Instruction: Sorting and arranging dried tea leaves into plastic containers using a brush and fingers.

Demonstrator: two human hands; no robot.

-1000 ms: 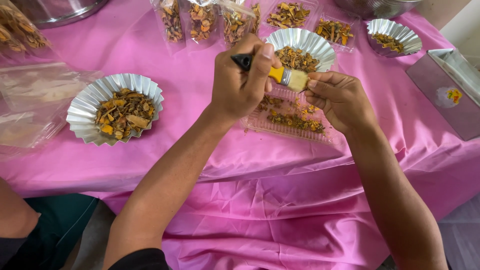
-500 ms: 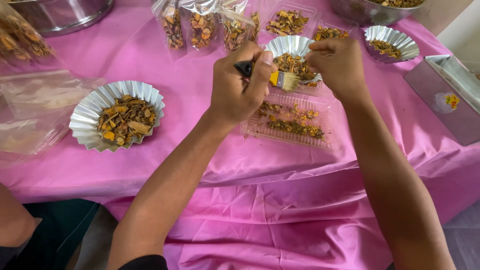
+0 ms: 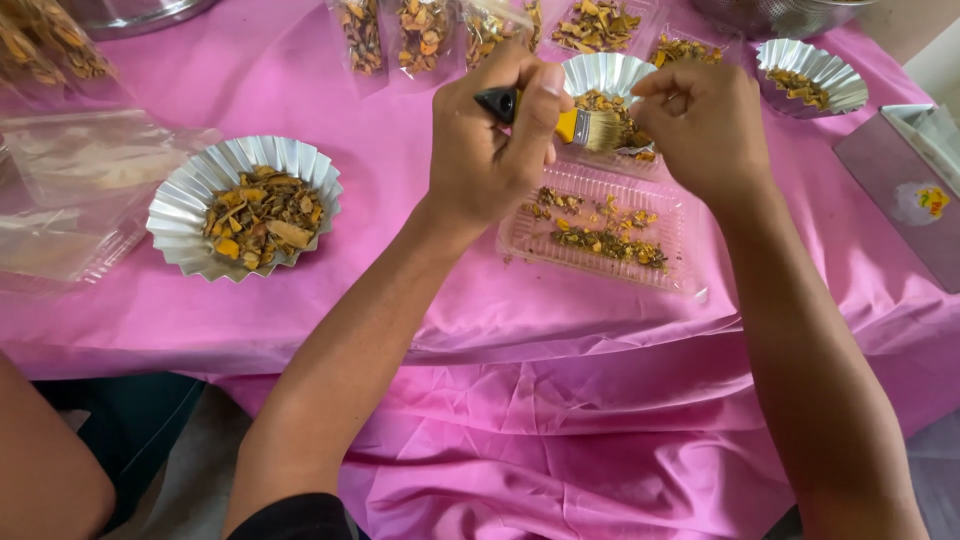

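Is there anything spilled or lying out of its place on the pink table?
Little stands out. A few dried bits lie on the pink cloth by the left edge of the clear plastic tray, outside it. The left hand holds a brush; the right hand is at a foil cup.

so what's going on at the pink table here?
A person is working over a clear plastic tray with dried yellow-brown bits in it. The left hand holds a small paintbrush, bristles pointing at a fluted foil dish. The right hand is at that dish's edge, fingers pinched. Another filled foil dish sits off to the left on the pink tablecloth.
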